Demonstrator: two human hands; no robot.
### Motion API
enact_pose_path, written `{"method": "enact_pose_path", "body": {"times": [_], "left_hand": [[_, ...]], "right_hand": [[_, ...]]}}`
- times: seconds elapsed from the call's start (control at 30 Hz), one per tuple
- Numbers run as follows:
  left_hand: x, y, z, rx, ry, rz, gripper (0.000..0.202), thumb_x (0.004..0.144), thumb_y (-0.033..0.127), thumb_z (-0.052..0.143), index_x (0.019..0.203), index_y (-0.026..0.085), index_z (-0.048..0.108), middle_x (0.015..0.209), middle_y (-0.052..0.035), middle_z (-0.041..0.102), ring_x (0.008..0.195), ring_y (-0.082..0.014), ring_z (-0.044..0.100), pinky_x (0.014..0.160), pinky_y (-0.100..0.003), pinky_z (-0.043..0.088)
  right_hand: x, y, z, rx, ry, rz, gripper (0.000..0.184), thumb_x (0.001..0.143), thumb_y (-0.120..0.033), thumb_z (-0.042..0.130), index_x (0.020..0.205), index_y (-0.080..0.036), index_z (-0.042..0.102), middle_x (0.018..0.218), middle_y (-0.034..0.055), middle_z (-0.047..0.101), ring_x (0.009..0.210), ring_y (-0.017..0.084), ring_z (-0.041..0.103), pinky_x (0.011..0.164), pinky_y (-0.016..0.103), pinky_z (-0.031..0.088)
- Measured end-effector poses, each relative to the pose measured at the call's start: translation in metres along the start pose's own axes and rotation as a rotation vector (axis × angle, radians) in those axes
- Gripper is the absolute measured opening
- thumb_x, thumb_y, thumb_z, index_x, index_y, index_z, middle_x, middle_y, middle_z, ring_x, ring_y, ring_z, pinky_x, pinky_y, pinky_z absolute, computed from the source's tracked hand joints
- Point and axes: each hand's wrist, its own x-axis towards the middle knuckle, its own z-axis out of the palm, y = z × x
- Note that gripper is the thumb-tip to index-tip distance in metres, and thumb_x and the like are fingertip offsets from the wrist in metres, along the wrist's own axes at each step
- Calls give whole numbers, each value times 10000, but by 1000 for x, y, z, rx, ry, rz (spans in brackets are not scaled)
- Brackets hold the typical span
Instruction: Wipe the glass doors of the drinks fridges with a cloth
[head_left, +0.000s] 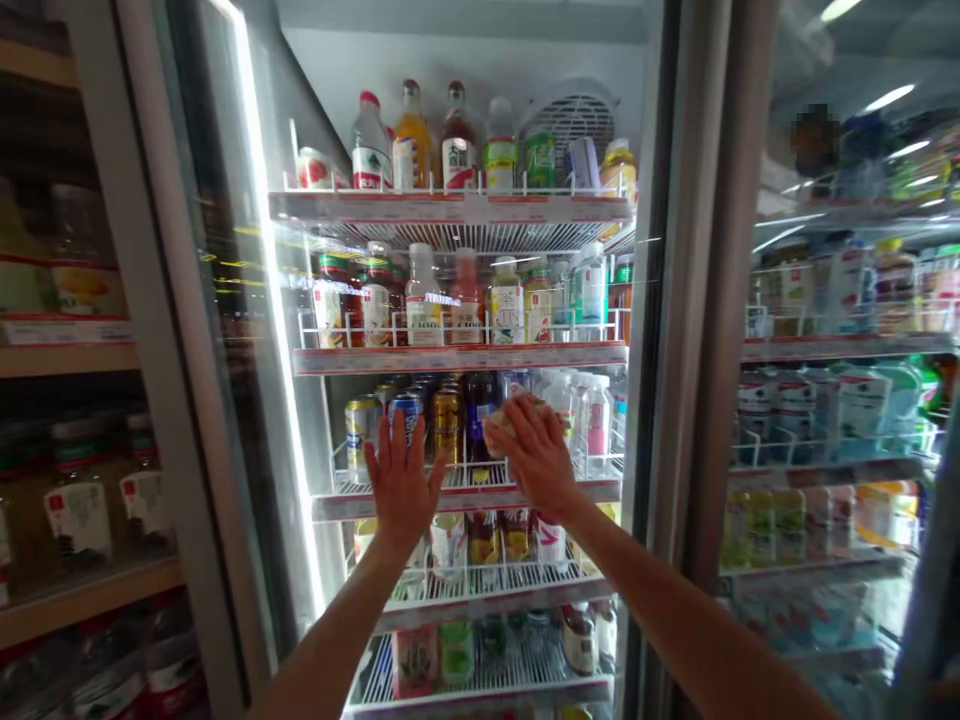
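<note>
I face an open drinks fridge with wire shelves of bottles and cans. My left hand (403,480) is raised flat, fingers stretched out, in front of the third shelf (465,495), just before a blue can (406,410) and a gold can (445,422). My right hand (534,452) is closed over a round pale object (501,428) at the same shelf, beside clear and pink bottles (592,420). I cannot make out what the pale object is.
The open glass door (217,330) stands at the left, with wooden shelves of jars (82,500) behind it. A closed glass door (840,400) with more drinks is on the right. Upper shelves (450,208) hold juice bottles; lower shelves (487,590) hold small bottles.
</note>
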Motion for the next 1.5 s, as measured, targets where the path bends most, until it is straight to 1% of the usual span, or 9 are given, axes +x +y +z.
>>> {"method": "enact_pose_path", "body": {"times": [0.2,0.37,0.57,0.73,0.9,0.97,1.1,1.3,1.5], "left_hand": [[0,-1,0,10,-12,14,670,901,350,468,1467,216,134,1535,-111,147,1421,-259,99,1147,-469,93],[0,-2,-2,8,-12,13,683,895,355,480,1468,217,134,1534,-114,150,1418,-264,109,1148,-466,87],[-1,-3,-3,-20,-35,9,660,903,352,459,1468,235,137,1531,-97,166,1417,-250,123,1151,-459,84],[-1,-4,-4,6,-39,16,651,905,340,458,1466,214,152,1527,-116,171,1417,-254,119,1147,-463,97],[-1,-4,-6,25,-48,27,656,903,327,464,1466,216,146,1525,-112,187,1419,-242,112,1149,-447,103],[-1,-4,-6,23,-49,25,660,903,328,464,1467,214,140,1526,-112,183,1420,-241,106,1149,-451,103],[-1,-4,-6,19,-54,26,661,906,324,458,1467,219,125,1531,-107,168,1420,-245,103,1147,-463,104],[-2,-5,-8,17,-69,30,665,905,305,463,1468,233,115,1532,-94,169,1419,-240,112,1152,-454,108],[-2,-6,-7,-2,-55,31,649,903,297,464,1465,230,145,1527,-98,180,1415,-246,124,1151,-459,116]], "right_hand": [[16,8,3,-99,244,400,628,860,-178,416,1455,-252,229,1534,102,164,1409,309,148,1076,554,222],[15,-18,7,14,-27,-66,656,854,-209,464,1450,-315,211,1518,41,238,1404,227,191,1122,463,200],[35,3,4,-109,201,343,656,855,-183,430,1462,-269,198,1533,88,167,1409,312,146,1074,551,232],[27,-17,7,-4,-38,-116,629,860,-220,459,1443,-316,240,1475,47,324,1386,231,237,1096,460,252],[36,8,3,-99,225,313,612,869,-187,421,1450,-267,245,1512,114,228,1402,309,175,1064,545,246],[35,4,4,-75,201,267,646,860,-183,428,1461,-270,207,1520,108,210,1404,303,173,1068,536,248],[23,-9,5,-3,-18,-69,674,848,-202,470,1453,-325,200,1503,54,274,1392,233,229,1095,461,254],[30,7,4,-87,223,313,639,857,-170,428,1456,-258,225,1537,88,164,1408,302,159,1078,532,247],[33,-20,7,54,-71,-205,623,848,-196,470,1431,-301,278,1479,45,325,1399,227,207,1101,454,257]]}}
